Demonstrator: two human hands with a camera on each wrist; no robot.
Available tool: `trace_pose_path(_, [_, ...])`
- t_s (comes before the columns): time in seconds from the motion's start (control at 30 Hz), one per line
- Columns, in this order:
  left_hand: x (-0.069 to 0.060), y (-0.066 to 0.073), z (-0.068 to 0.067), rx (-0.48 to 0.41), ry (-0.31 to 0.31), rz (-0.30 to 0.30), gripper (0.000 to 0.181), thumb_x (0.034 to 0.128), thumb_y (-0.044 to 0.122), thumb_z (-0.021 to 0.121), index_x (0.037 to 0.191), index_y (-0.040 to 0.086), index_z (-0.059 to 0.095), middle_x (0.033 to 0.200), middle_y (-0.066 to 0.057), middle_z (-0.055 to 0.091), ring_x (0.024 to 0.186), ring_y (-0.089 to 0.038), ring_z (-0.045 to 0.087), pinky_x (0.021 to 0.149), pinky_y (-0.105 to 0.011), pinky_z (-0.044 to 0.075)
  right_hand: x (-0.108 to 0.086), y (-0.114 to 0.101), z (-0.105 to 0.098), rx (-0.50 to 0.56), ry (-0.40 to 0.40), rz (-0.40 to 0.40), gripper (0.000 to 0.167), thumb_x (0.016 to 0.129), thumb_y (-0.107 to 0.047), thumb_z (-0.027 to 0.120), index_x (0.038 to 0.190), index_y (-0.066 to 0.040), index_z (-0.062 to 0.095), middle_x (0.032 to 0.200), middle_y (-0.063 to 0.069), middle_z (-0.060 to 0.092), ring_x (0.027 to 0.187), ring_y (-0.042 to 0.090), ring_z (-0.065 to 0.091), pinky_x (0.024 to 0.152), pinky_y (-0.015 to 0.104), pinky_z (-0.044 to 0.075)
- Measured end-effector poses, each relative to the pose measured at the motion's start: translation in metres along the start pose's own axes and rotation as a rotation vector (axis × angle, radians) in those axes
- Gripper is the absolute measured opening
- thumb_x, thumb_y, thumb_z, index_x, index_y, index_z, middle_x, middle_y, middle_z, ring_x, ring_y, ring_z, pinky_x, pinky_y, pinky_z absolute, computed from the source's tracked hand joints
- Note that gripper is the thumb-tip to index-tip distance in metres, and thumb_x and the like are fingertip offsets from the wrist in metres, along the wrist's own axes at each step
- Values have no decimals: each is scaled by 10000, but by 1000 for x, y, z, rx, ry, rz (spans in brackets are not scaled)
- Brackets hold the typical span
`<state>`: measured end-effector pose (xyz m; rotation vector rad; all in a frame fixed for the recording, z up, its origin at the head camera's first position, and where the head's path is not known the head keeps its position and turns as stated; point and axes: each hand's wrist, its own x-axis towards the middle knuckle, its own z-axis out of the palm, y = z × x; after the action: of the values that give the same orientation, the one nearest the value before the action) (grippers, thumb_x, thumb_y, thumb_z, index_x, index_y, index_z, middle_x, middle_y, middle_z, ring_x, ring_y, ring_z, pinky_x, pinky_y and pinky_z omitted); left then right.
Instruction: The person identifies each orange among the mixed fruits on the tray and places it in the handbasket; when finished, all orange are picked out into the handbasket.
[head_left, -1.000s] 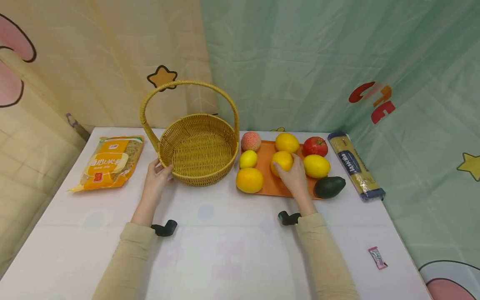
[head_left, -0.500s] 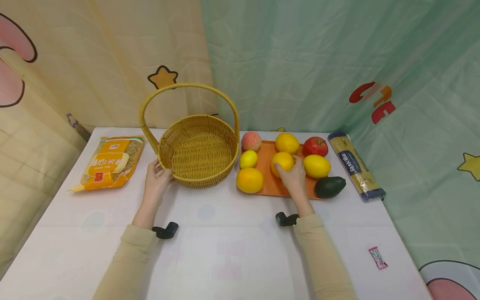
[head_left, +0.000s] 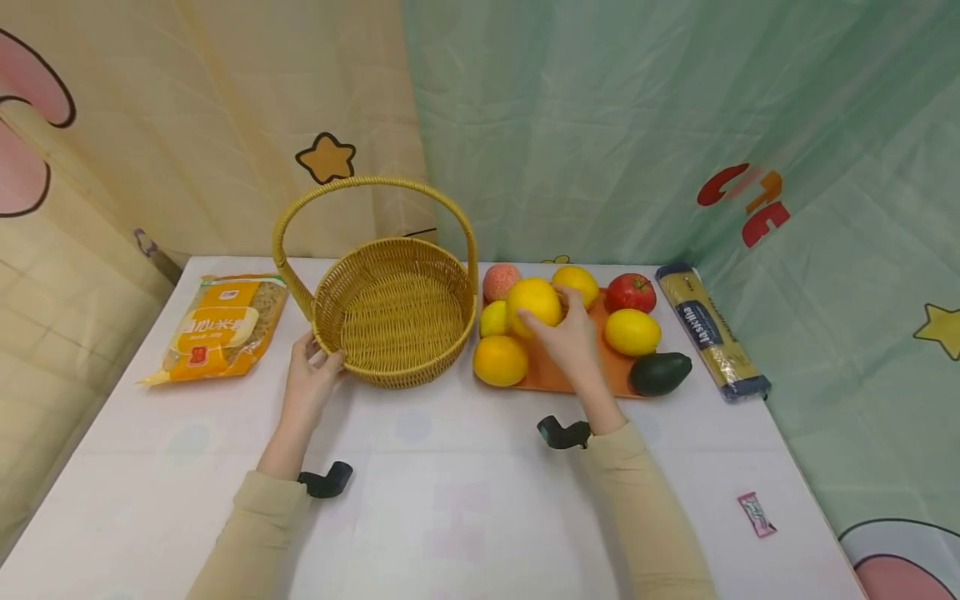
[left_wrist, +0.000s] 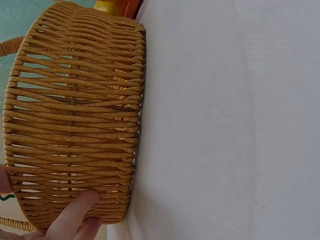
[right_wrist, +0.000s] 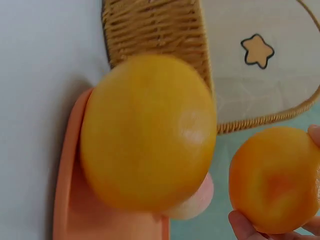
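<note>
Packet of dry food (head_left: 225, 325), orange and yellow, lies flat at the left of the desk (head_left: 435, 517). Just right of it, the left hand (head_left: 310, 379) grips the near-left edge of a wicker basket (head_left: 408, 375), fingers curled on the rim and outer wall. Basket stands upright on the desk, handle (head_left: 375, 181) arched overhead.

Next, an orange tray (head_left: 547, 372). At its left end, back to front: pinkish peach (head_left: 501, 280), small yellow fruit (head_left: 492, 321), large orange-yellow fruit (head_left: 500, 361). The right hand (head_left: 576, 337) grasps a round yellow-orange fruit (head_left: 533, 306) between thumb and fingers; right wrist view shows it raised clear of the tray, basket to its left in the head view. Behind that hand, another yellow fruit (head_left: 576, 286). Tray's right end: red fruit (head_left: 631, 293) at back, yellow lemon-shaped fruit (head_left: 633, 333), dark green avocado (head_left: 660, 374) in front.

Far right, a pasta packet (head_left: 708, 329) lies slantwise; nearer, a small pink wrapped sweet (head_left: 757, 514).
</note>
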<state>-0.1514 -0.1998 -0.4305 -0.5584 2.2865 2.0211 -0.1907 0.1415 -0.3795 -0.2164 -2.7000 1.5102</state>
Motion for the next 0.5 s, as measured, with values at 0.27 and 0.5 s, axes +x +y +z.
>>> trace_pose_path(0.27, [-2,1,-3,-7,-13,-6,690,1028,126,470,1577,77,57,1615,-183,142,1437,-331,349,1106,-397,450,-5,-45,39,59,-178,-119,757,835,-446,754,1455,-179,412,1442,68,483,1250,278,507,1041,464,498])
trace_pose_path(0.5, [-4,3,-4,-41,-36,-14,694,1026,103,464,1577,65,43,1629,-187,99,1445,-347,329,1130,-426,432,-4,-63,90,58,-291,-160,742,830,-403,773,1436,-157,424,1429,61,506,1222,254,534,1052,420,493])
